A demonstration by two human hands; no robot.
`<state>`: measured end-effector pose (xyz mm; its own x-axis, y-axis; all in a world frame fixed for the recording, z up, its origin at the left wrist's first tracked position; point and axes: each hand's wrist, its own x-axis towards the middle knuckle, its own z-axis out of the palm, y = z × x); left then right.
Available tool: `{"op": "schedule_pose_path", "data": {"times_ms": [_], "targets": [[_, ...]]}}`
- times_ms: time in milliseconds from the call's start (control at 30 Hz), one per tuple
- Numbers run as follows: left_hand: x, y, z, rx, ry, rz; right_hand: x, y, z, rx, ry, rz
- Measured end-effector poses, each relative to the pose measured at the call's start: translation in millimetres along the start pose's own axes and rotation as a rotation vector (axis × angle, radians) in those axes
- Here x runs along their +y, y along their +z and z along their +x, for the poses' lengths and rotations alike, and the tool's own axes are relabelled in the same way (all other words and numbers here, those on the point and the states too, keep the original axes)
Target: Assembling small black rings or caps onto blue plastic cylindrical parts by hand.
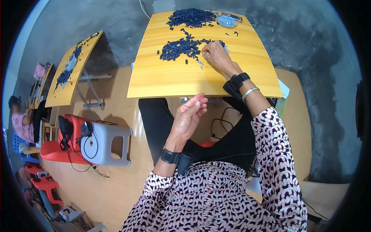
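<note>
Bright indoor lt., soft shadow beside grey stool (109, 144), yellow table (174, 83) well lit, edges bowed by fisheye, blk. vignetted corners, far-L bg. blurry.

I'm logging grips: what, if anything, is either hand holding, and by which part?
Cannot tell: left hand and right hand could each hide something small.

Right hand (217, 56) extended forward, fingers (206, 53) bent; left hand (189, 117) nearer torso (210, 189), fingers curled.
</note>
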<state>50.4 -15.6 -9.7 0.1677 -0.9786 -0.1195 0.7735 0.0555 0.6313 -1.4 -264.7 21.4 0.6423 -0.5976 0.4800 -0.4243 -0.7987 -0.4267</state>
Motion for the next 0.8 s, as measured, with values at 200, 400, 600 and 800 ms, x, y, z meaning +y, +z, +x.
{"op": "schedule_pose_path", "data": {"times_ms": [200,400,600,800], "targets": [[2.2,-2.8,-2.0,-0.003,0.005,-0.007,-27.1,11.1,5.9,-0.072,-0.04,0.021],[-0.3,-9.0,-1.1,-0.004,0.013,-0.039,-43.4,31.3,13.3,-0.093,-0.239,-0.003],[2.2,-14.4,-4.4,0.018,0.037,-0.07,-57.7,48.1,16.4,-0.087,-0.303,-0.022],[9.3,-20.3,-7.2,0.049,0.069,-0.079,-43.4,30.6,14.3,-0.113,-0.257,-0.075]]}}
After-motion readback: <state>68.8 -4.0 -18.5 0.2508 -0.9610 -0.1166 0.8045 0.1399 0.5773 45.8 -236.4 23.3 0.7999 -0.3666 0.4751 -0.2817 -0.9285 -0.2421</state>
